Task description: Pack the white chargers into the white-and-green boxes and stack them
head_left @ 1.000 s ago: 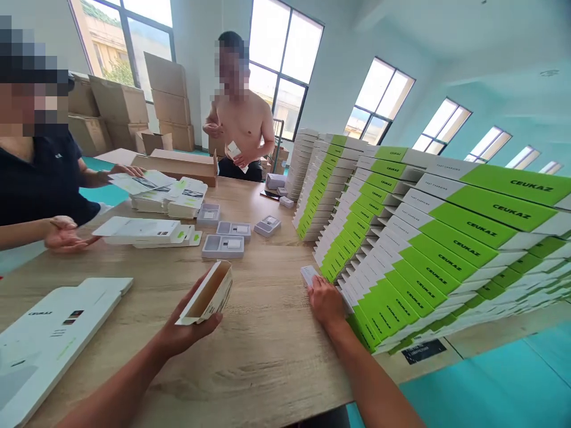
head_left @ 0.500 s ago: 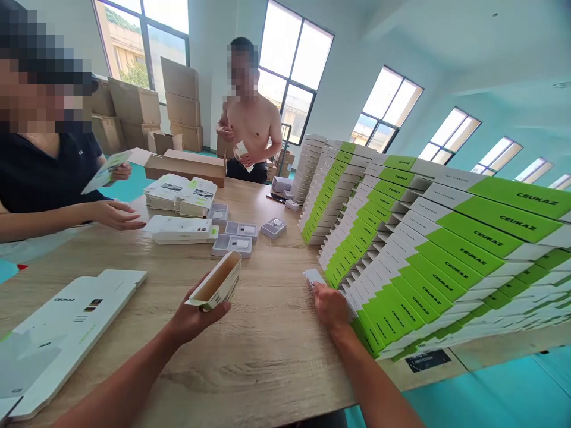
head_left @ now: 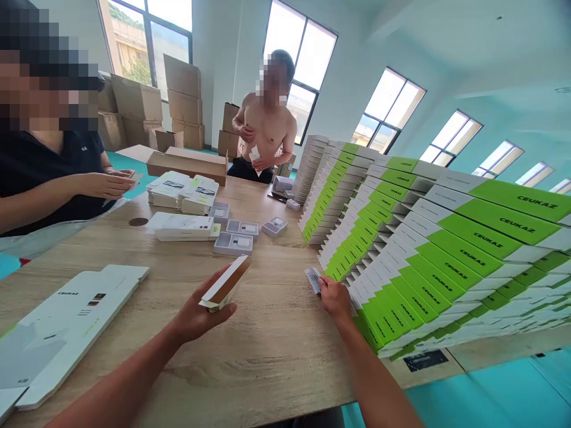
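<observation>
At lower centre, our left hand (head_left: 200, 316) grips a box (head_left: 227, 286) with its mouth open; squeezing too hard could crease it. Right of centre, our right hand (head_left: 336, 299) pinches what is probably a leaflet (head_left: 313, 280); a careless elbow could topple the stacks (head_left: 446, 267) at right. Left to right, we count one held box, four trays (head_left: 229, 249) mid-frame, one leaflet, at least four stacks.

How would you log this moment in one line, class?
left hand: holds open box | right hand: holds printed slip | beside right hand: stacked boxes | table: grey trays
</observation>
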Action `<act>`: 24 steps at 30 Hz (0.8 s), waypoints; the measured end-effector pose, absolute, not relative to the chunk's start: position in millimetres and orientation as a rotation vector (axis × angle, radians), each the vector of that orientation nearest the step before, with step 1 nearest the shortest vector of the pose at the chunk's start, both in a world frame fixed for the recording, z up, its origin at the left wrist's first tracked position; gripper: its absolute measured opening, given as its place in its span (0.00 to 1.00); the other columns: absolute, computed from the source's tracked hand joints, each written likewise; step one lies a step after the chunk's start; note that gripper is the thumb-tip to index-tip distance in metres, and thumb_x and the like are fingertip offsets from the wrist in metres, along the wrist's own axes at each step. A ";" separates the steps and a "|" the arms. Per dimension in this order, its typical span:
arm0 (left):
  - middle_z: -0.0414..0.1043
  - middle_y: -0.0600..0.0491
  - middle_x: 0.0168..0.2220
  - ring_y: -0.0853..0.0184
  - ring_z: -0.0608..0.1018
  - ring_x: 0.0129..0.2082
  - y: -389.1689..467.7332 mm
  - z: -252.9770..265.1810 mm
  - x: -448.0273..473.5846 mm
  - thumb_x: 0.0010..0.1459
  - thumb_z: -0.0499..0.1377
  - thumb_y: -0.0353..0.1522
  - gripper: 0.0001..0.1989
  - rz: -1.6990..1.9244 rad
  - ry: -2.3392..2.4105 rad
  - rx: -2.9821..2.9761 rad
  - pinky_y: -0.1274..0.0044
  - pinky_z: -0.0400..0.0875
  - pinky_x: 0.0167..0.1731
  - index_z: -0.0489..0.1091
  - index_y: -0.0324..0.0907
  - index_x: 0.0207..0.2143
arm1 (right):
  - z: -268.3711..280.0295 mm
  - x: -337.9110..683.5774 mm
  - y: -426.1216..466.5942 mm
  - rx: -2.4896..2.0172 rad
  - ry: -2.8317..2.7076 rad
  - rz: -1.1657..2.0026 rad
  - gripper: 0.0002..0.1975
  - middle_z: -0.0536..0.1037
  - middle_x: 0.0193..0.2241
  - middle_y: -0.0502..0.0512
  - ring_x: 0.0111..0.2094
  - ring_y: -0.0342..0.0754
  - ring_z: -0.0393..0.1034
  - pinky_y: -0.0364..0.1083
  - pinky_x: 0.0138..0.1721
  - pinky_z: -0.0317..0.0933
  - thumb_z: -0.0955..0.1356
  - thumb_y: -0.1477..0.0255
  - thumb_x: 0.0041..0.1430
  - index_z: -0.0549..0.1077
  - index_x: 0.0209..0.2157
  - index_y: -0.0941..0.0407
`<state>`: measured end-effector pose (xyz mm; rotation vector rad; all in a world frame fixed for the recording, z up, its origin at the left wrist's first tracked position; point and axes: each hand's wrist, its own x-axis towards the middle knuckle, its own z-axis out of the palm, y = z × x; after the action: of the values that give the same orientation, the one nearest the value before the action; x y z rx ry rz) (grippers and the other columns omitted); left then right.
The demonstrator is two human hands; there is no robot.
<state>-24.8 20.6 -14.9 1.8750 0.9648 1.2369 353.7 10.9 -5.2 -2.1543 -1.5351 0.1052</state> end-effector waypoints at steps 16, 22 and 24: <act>0.66 0.41 0.65 0.49 0.71 0.63 21.6 -1.0 -22.9 0.50 0.67 0.30 0.43 1.168 0.728 1.992 0.61 0.66 0.62 0.58 0.44 0.68 | 89.2 211.9 -40.6 -1.177 -1.113 1.628 0.24 0.75 0.18 0.47 0.11 0.33 0.55 0.35 0.11 0.44 0.81 0.56 0.42 0.72 0.29 0.58; 0.66 0.42 0.65 0.49 0.69 0.64 23.9 0.0 -26.5 0.45 0.65 0.23 0.43 1.171 0.692 2.044 0.61 0.64 0.63 0.62 0.45 0.65 | 105.5 198.7 -25.3 -1.073 -1.059 1.728 0.21 0.81 0.26 0.53 0.22 0.40 0.74 0.36 0.22 0.65 0.80 0.61 0.46 0.78 0.35 0.61; 0.67 0.43 0.64 0.50 0.68 0.65 24.5 0.8 -27.4 0.44 0.62 0.21 0.40 1.209 0.690 2.011 0.61 0.64 0.63 0.67 0.46 0.62 | 98.1 203.3 -19.1 -1.018 -1.102 1.676 0.19 0.83 0.34 0.57 0.26 0.42 0.78 0.38 0.26 0.69 0.78 0.60 0.52 0.78 0.38 0.60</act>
<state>-27.4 24.5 0.8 2.0110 0.6898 1.2092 203.3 -19.1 98.1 -1.0175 -1.1021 1.6757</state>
